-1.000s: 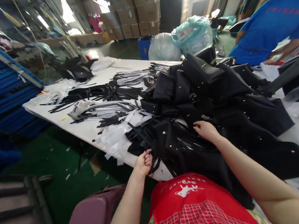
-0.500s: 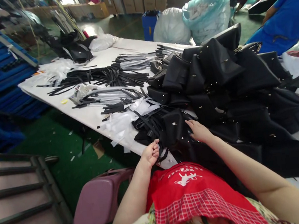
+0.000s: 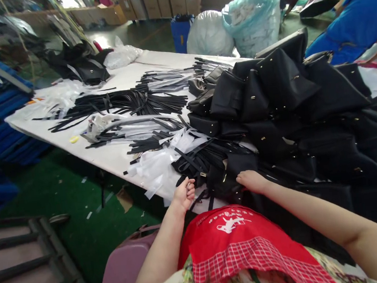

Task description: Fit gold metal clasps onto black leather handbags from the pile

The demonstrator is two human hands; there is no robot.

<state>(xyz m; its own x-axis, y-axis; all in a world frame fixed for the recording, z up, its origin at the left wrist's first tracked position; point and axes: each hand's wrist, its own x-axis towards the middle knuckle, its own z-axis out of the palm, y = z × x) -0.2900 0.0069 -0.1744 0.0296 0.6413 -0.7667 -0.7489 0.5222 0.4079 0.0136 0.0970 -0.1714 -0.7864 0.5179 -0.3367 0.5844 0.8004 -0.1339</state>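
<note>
A big heap of black bags (image 3: pixel 289 118) with small metal studs covers the right half of the white table (image 3: pixel 110 155). At its near edge lies a tangle of black straps (image 3: pixel 200 160). My left hand (image 3: pixel 184 193) is closed in a pinch on a thin black strap at the table's front edge. My right hand (image 3: pixel 252 181) rests palm down on a black bag piece at the foot of the heap, its fingers curled over the fabric and mostly hidden.
Bundles of black strips (image 3: pixel 121 103) and clear plastic sleeves (image 3: pixel 159 166) lie across the table's left part. Filled plastic sacks (image 3: pixel 230 26) stand behind. A person in blue (image 3: pixel 356 18) works at the right. A purple stool (image 3: pixel 123 268) and green floor (image 3: pixel 63 198) are at my left.
Both hands have drawn back toward the table's front edge, the right hand coming lower on the heap. The view has tilted slightly down and left.
</note>
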